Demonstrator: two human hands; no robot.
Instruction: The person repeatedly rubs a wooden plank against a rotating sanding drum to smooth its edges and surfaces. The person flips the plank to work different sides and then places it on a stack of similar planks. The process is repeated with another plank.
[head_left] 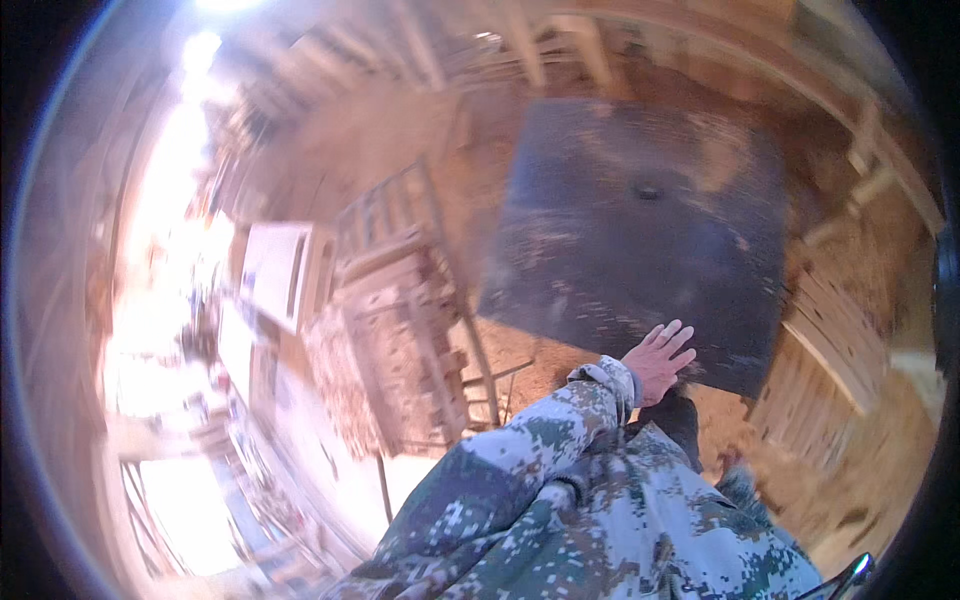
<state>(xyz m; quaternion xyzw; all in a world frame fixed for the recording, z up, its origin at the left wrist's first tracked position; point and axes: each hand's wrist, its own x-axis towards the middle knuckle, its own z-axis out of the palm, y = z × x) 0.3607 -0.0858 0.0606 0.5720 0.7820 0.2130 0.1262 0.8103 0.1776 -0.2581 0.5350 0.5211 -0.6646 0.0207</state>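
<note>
My left hand [661, 355] lies flat, fingers spread, on the near edge of a dark, dusty square metal tabletop [640, 230]. It grips nothing. The arm reaches up from the lower left in a camouflage sleeve [540, 440]. A small round hole or knob [646, 190] sits near the middle of the tabletop. My right hand is out of sight. The whole picture is blurred by motion.
A stack of wooden frames and slats [400, 330] stands to the left of the tabletop. Wooden boards [835, 350] lean at the right. Sawdust covers the floor [860, 480]. Bright light floods in at the far left [160, 260].
</note>
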